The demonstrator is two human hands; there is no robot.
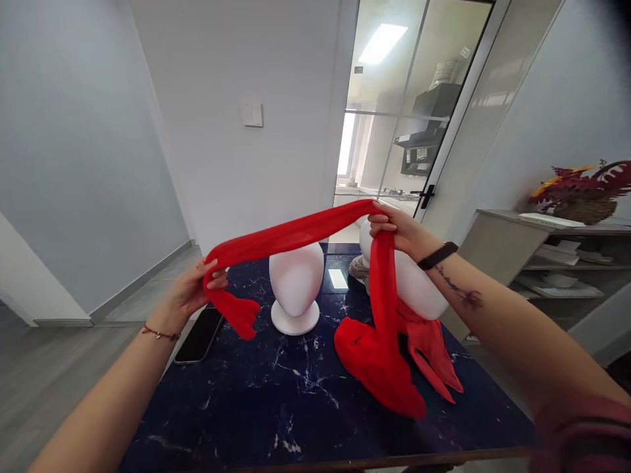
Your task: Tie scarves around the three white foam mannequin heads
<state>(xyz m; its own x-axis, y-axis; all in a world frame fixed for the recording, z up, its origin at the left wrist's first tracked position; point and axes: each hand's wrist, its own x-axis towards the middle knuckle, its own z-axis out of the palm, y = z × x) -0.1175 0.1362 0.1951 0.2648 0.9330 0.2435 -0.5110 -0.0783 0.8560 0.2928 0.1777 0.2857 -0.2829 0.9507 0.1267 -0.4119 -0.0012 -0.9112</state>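
A long red scarf (pixel 296 231) is stretched between my two hands, in front of and just above a white foam mannequin head (pixel 296 279) on a round base. My left hand (pixel 200 286) is closed around the scarf near one end, and a short crumpled tail hangs below it. Held higher, my right hand (pixel 394 230) grips the band farther along. From there the cloth drops to a bunched red heap on the table. Behind my right hand stands another white mannequin head (pixel 421 286), partly hidden, with a coral-red scarf (pixel 434 355) around its lower part.
A dark blue marbled table (pixel 296 414) bears everything. A black phone (pixel 200 335) lies at its left edge. Grey cloth (pixel 359 269) sits at the back. A shelf unit (pixel 562 263) with a flower basket (pixel 586 197) stands right, beside a glass door (pixel 389 118).
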